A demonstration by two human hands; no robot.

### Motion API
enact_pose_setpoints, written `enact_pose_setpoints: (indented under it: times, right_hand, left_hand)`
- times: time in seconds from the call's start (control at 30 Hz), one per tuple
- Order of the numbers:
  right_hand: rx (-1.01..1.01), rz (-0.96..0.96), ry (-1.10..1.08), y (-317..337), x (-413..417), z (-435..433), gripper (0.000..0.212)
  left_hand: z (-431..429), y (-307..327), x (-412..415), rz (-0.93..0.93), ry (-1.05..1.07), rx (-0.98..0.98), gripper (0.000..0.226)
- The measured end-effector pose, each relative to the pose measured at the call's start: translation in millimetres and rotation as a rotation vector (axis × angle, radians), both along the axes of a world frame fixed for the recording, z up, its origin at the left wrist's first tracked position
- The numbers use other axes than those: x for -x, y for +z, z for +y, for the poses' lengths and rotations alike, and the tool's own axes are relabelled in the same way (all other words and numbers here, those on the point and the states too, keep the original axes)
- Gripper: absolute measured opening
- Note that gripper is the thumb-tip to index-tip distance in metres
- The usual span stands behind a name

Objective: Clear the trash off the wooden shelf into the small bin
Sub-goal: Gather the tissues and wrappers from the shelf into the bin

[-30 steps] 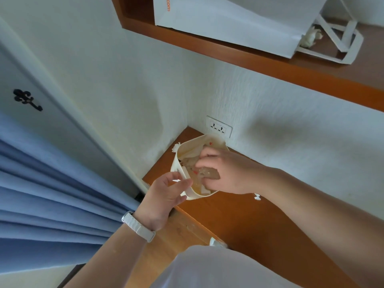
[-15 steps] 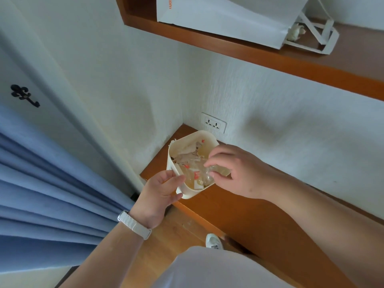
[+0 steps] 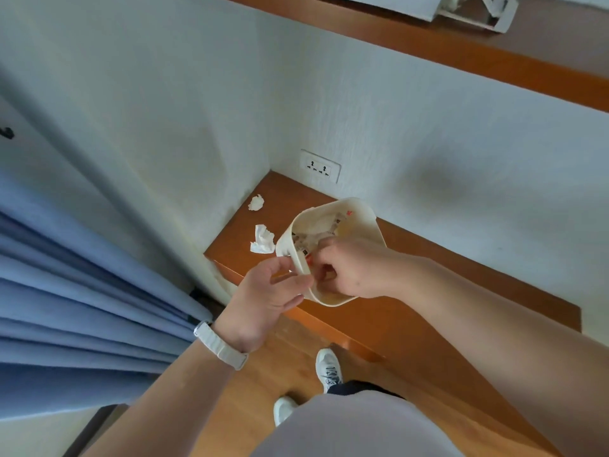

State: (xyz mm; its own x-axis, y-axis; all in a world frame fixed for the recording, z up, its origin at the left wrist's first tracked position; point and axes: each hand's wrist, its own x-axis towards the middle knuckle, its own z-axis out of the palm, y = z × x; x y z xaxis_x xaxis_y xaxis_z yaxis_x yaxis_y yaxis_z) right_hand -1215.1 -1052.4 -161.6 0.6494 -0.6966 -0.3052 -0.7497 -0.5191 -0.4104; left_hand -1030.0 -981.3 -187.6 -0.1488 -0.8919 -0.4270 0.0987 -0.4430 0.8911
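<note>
- A person looks down at a low wooden shelf set in a corner between two white walls, below a wall socket.
- A small cream bin stands on the shelf near its front edge and looks tipped toward the person. It already holds crumpled wrappers and paper.
- The left hand grips the near rim of the bin, thumb and fingers closed on the edge, steadying it.
- The right hand reaches into the bin's mouth with its fingers curled down among the trash. Whether it holds a piece or is only pressing the contents down cannot be told.
- Two pieces of trash lie on the shelf, apart from the bin: a crumpled tissue just left of the bin, and a smaller paper ball farther back, near the corner wall.
- The step in hand looks like packing or dropping trash into the bin, so the task seems partly done.
- The next move likely calls for the right hand to come out, reach left past the bin to the nearer tissue, pinch it and drop it in, then fetch the paper ball.
- A blue curtain hangs at the left.
</note>
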Motion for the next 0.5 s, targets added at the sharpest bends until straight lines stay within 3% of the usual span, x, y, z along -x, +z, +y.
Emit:
enact_pose_setpoints:
  times: [0.17,0.4,0.5]
  right_hand:
    - [0.094,0.026,0.038,-6,7,-5,0.032]
    - [-0.053,-0.010,0.003,13,24,-18,0.012]
    - [-0.060,-0.096,0.005,27,36,-22,0.016]
  left_hand:
    - [0,1,15,0.002,-0.001,-0.010,0.033]
    - [-5,10,24,0.005,0.071,-0.024,0.031]
    - [-12,15,23,0.006,0.105,-0.004,0.034]
